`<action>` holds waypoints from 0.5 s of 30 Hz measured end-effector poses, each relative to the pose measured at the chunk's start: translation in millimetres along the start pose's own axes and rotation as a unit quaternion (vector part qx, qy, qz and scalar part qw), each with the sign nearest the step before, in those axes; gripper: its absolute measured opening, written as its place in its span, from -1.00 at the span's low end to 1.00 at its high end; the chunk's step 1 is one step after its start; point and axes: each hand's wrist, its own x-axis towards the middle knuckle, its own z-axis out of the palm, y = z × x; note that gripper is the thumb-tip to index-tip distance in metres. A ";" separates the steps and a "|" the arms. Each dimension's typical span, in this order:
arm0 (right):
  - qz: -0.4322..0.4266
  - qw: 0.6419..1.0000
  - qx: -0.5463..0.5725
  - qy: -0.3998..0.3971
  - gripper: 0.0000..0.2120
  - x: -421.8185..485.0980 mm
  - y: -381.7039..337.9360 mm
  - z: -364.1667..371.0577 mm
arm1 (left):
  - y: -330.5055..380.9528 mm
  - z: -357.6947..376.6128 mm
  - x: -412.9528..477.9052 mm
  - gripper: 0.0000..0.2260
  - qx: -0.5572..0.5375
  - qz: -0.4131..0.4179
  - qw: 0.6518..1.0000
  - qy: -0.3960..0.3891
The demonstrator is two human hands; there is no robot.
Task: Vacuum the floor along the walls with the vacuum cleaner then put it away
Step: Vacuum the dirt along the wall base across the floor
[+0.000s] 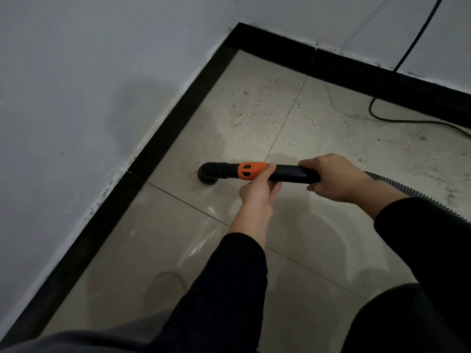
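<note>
A black vacuum wand (290, 173) with an orange collar (251, 170) lies almost level over the beige tile floor (254, 118). Its round black nozzle (207, 173) points down at the tiles, a little way from the left baseboard (163, 138). My left hand (258, 191) grips the wand from below, just behind the orange collar. My right hand (339, 178) is wrapped around the wand's rear end, where the ribbed hose (418, 192) leaves to the right. The vacuum's body is out of view.
White walls meet in a corner at the top, edged by black baseboard (356, 70). A black power cord (413, 47) hangs down the back wall and loops across the floor at the right. Dust speckles the tiles near the corner. My dark-clothed knees fill the bottom.
</note>
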 end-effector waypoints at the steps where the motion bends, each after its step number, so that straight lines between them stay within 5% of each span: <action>1: -0.002 1.000 0.000 0.000 -0.83 0.6 -0.1 -0.2 | 0.1 -0.5 -0.3 -0.73 -0.001 0.000 1.000 0.001; 15: -0.030 0.999 0.002 -0.019 -0.79 13.0 -16.8 0.7 | 10.6 -17.2 -4.9 -0.78 -0.026 0.002 0.999 0.031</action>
